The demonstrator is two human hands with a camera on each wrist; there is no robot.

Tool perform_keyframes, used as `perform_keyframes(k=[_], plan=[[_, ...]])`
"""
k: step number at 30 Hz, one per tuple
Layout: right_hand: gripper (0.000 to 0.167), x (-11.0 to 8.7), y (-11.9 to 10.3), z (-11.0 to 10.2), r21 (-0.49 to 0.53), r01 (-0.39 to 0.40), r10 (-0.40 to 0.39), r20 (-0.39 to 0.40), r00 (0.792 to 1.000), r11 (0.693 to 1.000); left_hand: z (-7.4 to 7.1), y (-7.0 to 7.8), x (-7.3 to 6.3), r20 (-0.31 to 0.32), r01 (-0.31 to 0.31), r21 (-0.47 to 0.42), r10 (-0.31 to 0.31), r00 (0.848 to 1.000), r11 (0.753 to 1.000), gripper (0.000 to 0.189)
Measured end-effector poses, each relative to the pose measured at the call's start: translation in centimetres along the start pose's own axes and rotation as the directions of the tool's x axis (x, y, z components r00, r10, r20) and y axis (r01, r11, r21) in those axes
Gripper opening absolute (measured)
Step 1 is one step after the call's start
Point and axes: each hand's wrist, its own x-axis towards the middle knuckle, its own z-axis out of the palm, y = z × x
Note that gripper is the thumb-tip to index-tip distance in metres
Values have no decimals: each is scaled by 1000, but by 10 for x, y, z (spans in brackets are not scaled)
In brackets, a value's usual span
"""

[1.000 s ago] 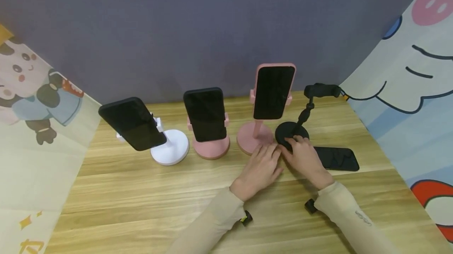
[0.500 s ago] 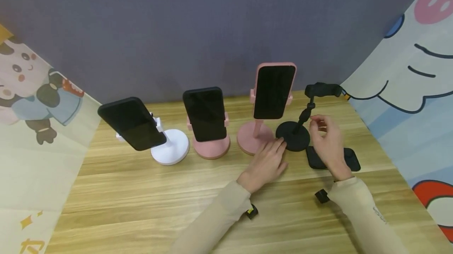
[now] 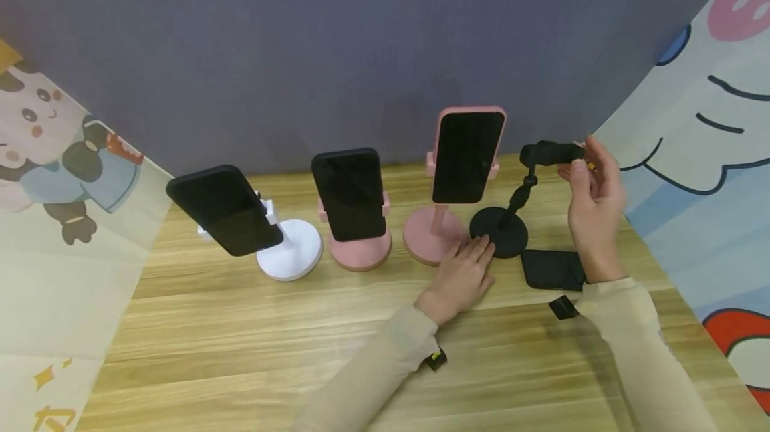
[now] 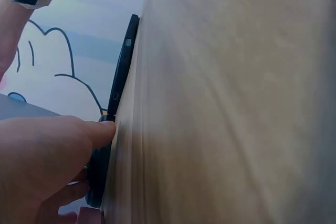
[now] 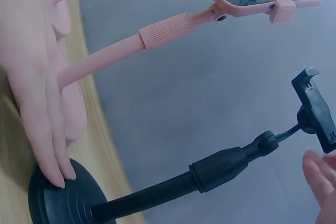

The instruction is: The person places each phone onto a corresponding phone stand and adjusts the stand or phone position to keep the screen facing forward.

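Observation:
A black phone stand (image 3: 510,243) stands at the right of a row, its holder (image 3: 550,154) at the top carrying no phone. My left hand (image 3: 458,281) lies palm down with its extended fingertips on the left edge of the stand's round base (image 5: 63,203). At the right end of the holder, my right hand (image 3: 598,214) is raised, thumb and fingers loosely bent. In the right wrist view its fingertips (image 5: 316,174) are right beside the holder's lower end. Flat on the table, a black phone (image 3: 550,269) lies below the right hand, partly covered by the wrist.
Left of the black stand, two pink stands (image 3: 438,235) (image 3: 359,253) and a white stand (image 3: 290,249) each hold a phone. A grey panel (image 3: 361,51) closes off the back of the wooden table (image 3: 240,352). Cartoon-printed walls (image 3: 704,151) flank both sides.
My right hand has left the black stand's base and moved up and right to the holder's end. My left hand has shifted slightly right, staying at the base.

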Motion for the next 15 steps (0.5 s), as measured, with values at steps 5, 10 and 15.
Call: perform_keyframes(k=[5, 10, 15], plan=[[35, 2, -2, 3, 96, 3, 1, -47, 999, 995, -1, 3, -1, -16, 1, 38, -1, 1000, 999, 62], [33, 3, 1, 5, 223, -8, 27, -81, 996, 975, -2, 6, -1, 3, 1, 61, -1, 1000, 998, 61], [32, 3, -1, 6, 249, 3, 19, -88, 996, 968, -2, 6, -1, 15, 3, 71, -4, 1000, 997, 61]])
